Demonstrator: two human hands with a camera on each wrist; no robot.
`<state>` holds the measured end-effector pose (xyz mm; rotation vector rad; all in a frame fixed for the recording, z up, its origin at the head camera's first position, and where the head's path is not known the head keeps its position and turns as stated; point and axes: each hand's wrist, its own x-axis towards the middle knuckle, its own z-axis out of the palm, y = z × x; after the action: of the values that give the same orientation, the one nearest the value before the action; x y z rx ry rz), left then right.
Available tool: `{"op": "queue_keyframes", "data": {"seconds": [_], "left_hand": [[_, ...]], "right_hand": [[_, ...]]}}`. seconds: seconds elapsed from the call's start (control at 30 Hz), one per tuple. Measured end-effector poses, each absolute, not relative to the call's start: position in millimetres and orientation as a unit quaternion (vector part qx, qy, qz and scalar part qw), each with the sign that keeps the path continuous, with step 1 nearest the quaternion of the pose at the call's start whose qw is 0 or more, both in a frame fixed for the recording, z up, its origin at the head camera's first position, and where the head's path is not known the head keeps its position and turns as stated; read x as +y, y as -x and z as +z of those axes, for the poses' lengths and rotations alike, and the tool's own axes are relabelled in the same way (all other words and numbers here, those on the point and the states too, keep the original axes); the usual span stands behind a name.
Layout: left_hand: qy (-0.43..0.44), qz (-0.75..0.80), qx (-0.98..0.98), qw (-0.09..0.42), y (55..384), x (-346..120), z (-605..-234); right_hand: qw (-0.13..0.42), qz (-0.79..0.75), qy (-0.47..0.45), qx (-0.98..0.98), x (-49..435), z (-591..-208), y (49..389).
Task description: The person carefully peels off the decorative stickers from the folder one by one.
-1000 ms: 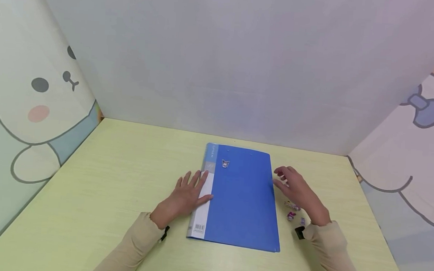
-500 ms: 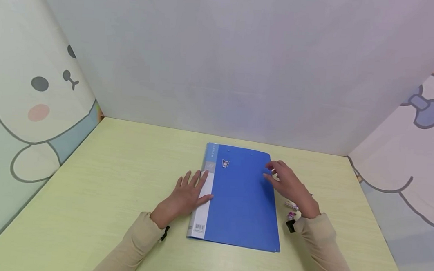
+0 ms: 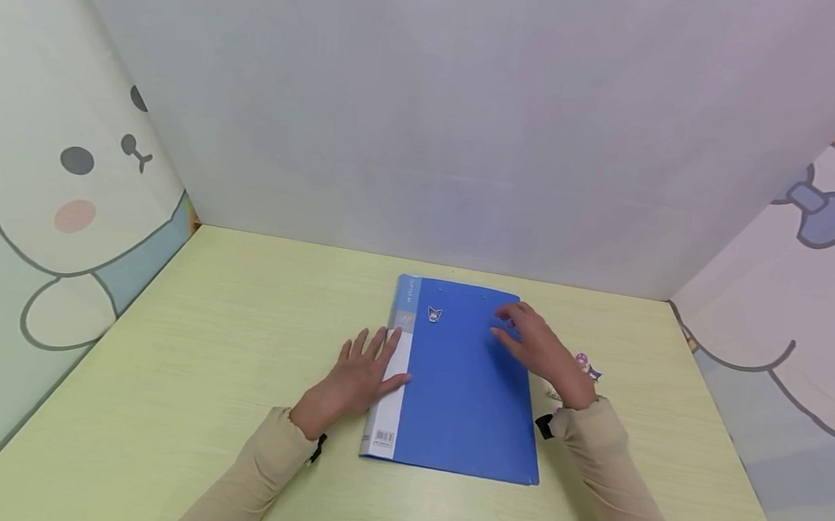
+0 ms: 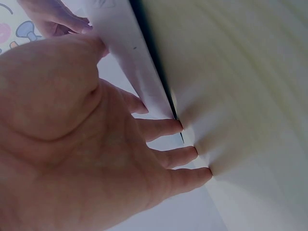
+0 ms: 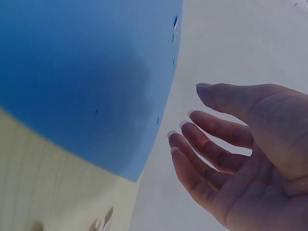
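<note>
A blue file folder [image 3: 470, 389] lies on the table, its white and grey spine on the left. My left hand [image 3: 349, 383] rests with spread, straight fingers across the spine; in the left wrist view the fingertips [image 4: 190, 180] reach past its edge to the tabletop. Near the top of the cover sits a small cartoon character sticker [image 3: 434, 315]. Over the folder's upper right part hovers my right hand [image 3: 537, 345], fingers loosely bent, thumb apart from them. In the right wrist view nothing shows between its fingers [image 5: 207, 178], and the blue cover [image 5: 82, 72] is beyond them.
Several small purple and pink character pieces [image 3: 593, 373] lie on the table right of the folder, partly hidden by the right wrist. The pale yellow table [image 3: 245, 306] meets a plain white wall [image 3: 431, 135] behind, with cartoon-printed panels at both sides.
My right hand has moved left from beside the folder's right edge to above its cover, uncovering some of the small pieces behind the wrist. The left hand and folder stay put.
</note>
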<state>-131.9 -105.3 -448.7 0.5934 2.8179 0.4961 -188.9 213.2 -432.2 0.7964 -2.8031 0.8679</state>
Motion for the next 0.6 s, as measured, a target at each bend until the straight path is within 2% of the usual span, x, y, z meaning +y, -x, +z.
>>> {"op": "queue_keyframes", "data": {"seconds": [0.6], "left_hand": [[-0.200, 0.162, 0.961, 0.105, 132.2, -104.7, -449.8]], "right_hand": [[0.059, 0.284, -0.278, -0.916, 182.4, -437.2, 201.7]]}}
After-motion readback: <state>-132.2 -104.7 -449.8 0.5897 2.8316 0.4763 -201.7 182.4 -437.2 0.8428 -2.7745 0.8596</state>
